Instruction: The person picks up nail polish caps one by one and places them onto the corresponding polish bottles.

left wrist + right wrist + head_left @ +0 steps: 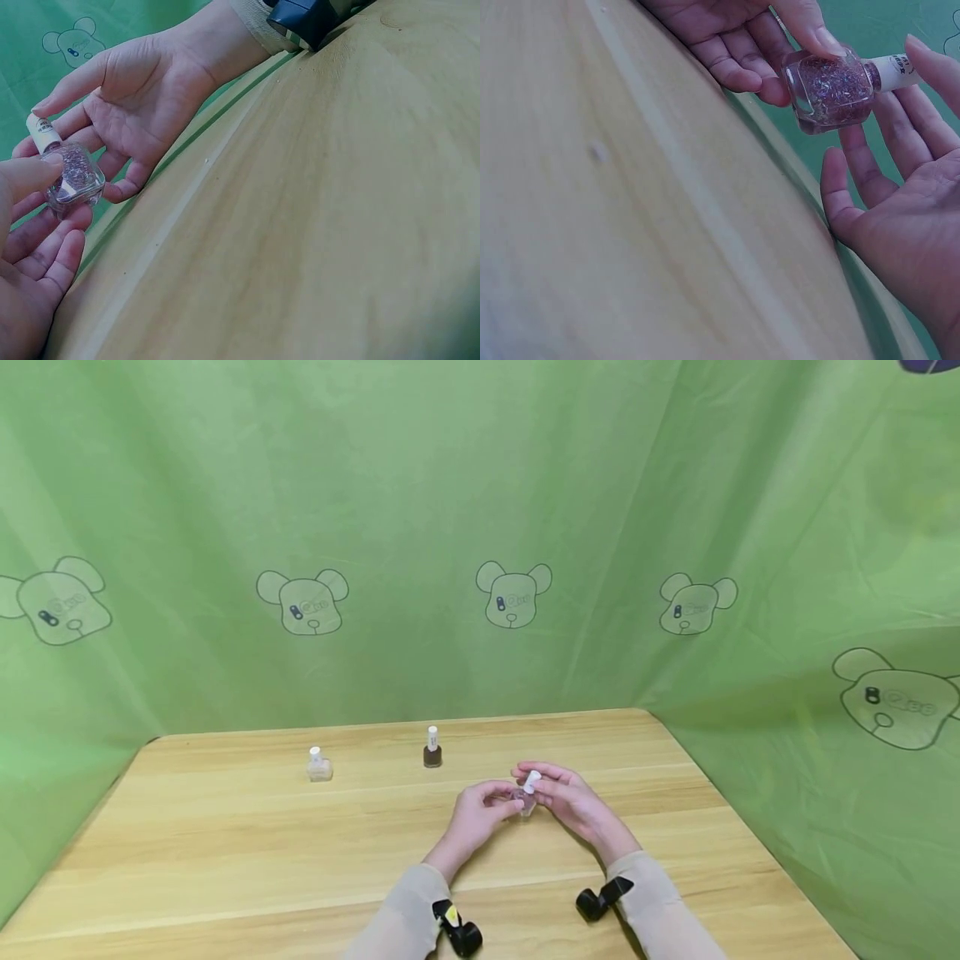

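Note:
Both hands hold a small nail polish bottle with purplish-pink glitter (831, 88) above the table's right half. Its white cap (532, 782) tilts up and to the right in the head view. My left hand (476, 818) pinches the glass body, thumb on its front, as the left wrist view shows. The cap is between the thumb and fingers of my right hand (573, 803); in the right wrist view the thumb touches the cap's end and fingers lie behind it. The cap sits on the bottle's neck.
A dark nail polish bottle (432, 757) with a white cap stands near the table's back edge. Left of it stands a clear bottle (319, 769), also white-capped. The wooden table (247, 860) meets a green curtain (420, 668) printed with bear heads at the back and sides.

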`<action>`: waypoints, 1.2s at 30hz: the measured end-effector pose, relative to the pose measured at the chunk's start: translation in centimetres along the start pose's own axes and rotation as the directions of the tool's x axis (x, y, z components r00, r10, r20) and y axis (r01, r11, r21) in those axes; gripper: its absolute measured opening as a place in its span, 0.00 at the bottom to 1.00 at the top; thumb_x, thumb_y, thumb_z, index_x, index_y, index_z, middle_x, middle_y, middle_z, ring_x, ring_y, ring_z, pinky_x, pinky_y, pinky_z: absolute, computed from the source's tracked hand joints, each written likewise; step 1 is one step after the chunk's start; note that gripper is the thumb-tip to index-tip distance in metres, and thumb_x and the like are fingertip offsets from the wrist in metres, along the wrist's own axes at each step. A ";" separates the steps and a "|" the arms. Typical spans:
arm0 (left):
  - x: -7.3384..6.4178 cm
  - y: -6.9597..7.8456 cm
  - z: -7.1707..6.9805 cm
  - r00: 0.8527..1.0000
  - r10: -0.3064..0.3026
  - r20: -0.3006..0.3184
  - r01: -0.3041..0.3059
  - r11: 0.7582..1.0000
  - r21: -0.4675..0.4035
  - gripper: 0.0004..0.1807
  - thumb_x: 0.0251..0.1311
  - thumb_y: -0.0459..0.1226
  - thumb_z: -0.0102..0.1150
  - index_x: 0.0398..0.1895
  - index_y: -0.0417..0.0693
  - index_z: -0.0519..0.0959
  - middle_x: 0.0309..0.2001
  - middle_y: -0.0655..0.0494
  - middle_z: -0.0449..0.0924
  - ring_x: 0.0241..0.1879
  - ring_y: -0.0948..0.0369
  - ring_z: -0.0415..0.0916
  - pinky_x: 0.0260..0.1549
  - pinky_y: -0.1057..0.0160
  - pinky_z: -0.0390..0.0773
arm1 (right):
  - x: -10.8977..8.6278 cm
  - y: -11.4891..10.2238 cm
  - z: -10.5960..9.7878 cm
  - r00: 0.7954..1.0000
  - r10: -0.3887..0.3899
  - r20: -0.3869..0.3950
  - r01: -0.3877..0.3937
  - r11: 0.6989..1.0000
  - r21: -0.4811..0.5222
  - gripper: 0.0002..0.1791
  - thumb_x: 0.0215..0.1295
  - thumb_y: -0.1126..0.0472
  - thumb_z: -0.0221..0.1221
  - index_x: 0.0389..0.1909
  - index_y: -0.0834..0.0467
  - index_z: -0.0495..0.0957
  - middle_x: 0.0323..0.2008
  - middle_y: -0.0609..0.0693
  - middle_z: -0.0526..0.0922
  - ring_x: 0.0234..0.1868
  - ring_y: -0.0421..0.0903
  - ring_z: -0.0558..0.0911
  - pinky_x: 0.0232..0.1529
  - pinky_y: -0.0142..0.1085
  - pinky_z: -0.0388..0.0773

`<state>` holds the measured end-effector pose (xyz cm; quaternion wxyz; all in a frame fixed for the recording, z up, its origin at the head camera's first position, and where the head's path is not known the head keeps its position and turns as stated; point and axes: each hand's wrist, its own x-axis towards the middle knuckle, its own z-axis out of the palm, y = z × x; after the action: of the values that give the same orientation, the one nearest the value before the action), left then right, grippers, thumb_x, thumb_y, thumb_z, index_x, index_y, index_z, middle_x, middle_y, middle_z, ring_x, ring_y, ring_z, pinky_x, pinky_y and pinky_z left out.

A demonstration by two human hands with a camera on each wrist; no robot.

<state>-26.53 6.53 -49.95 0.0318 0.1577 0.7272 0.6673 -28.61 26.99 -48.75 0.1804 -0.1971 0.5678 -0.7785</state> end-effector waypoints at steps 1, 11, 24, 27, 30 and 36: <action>0.0 0.0 0.0 1.000 -0.005 0.001 0.005 1.000 -0.006 0.16 0.55 0.39 0.69 0.46 0.42 0.83 0.42 0.46 0.86 0.35 0.64 0.81 0.35 0.71 0.82 | 0.0 0.0 0.0 1.000 0.005 -0.003 -0.005 1.000 0.006 0.21 0.72 0.72 0.45 0.55 0.52 0.79 0.54 0.45 0.84 0.56 0.40 0.81 0.58 0.30 0.76; 0.1 -0.2 0.3 0.999 -0.035 -0.007 0.035 0.999 -0.031 0.14 0.57 0.37 0.67 0.46 0.41 0.82 0.42 0.45 0.86 0.34 0.63 0.81 0.40 0.58 0.85 | 0.0 0.1 -0.1 0.999 -0.017 -0.034 0.016 1.000 -0.026 0.19 0.71 0.71 0.48 0.49 0.49 0.82 0.48 0.44 0.87 0.52 0.38 0.83 0.56 0.31 0.78; -0.1 0.1 0.0 0.999 0.013 0.034 -0.013 1.000 0.016 0.14 0.56 0.38 0.68 0.44 0.43 0.84 0.39 0.46 0.86 0.31 0.66 0.77 0.34 0.71 0.80 | 0.1 0.1 -0.1 0.991 -0.030 -0.131 0.019 0.996 -0.086 0.14 0.65 0.74 0.52 0.33 0.51 0.78 0.36 0.43 0.86 0.40 0.37 0.83 0.45 0.30 0.79; -0.2 0.2 0.0 0.999 0.021 0.042 -0.022 0.999 0.023 0.14 0.56 0.39 0.68 0.44 0.43 0.84 0.39 0.47 0.86 0.32 0.66 0.78 0.34 0.71 0.79 | 0.0 0.1 0.0 0.990 -0.031 -0.140 0.017 0.995 -0.098 0.14 0.65 0.74 0.52 0.32 0.51 0.77 0.35 0.43 0.85 0.38 0.37 0.82 0.43 0.29 0.78; -0.1 0.1 0.1 0.999 0.021 0.038 -0.022 0.999 0.029 0.14 0.56 0.39 0.68 0.44 0.43 0.84 0.39 0.47 0.86 0.32 0.66 0.78 0.34 0.71 0.80 | 0.1 0.2 0.1 0.988 -0.030 -0.152 0.013 0.994 -0.106 0.13 0.65 0.74 0.52 0.33 0.51 0.76 0.34 0.42 0.84 0.37 0.37 0.81 0.42 0.29 0.78; 0.0 -0.1 0.2 1.000 0.010 0.012 -0.011 1.000 0.027 0.14 0.57 0.37 0.67 0.46 0.42 0.82 0.40 0.46 0.86 0.32 0.66 0.78 0.33 0.73 0.80 | 0.2 0.2 0.0 0.993 -0.025 -0.112 0.017 0.998 -0.068 0.16 0.69 0.72 0.49 0.49 0.53 0.78 0.45 0.44 0.85 0.46 0.38 0.82 0.49 0.30 0.79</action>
<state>-26.49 6.76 -50.10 0.0305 0.1660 0.7351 0.6566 -28.82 26.84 -48.92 0.1333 -0.1648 0.6008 -0.7708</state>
